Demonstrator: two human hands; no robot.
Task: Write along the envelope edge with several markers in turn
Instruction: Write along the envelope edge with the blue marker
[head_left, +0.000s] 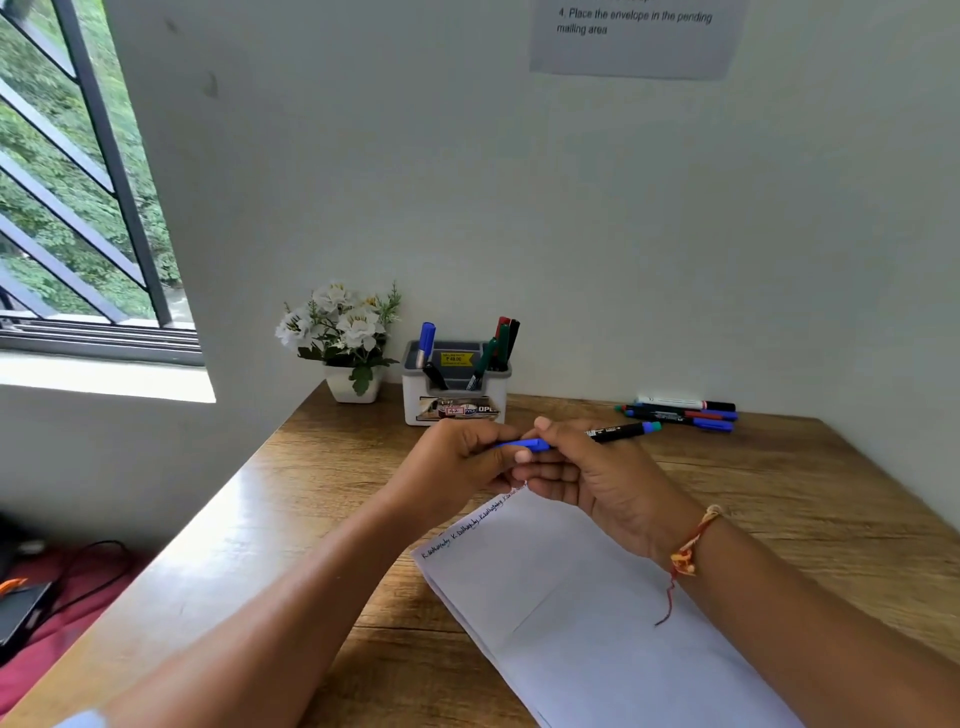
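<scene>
A white envelope (582, 603) lies slanted on the wooden desk (322, 499), with small handwriting running along its upper left edge. Above its far corner, my right hand (597, 478) grips a black marker (621, 432) with a blue-green end pointing right. My left hand (457, 462) pinches the marker's blue cap (524, 444) at the other end. The two hands touch, and I cannot tell whether the cap sits on the marker or is off it.
A white and grey pen holder (457, 384) with several markers stands at the wall. Beside it is a small pot of white flowers (343, 338). Several loose markers (680, 413) lie at the back right. A window is at left.
</scene>
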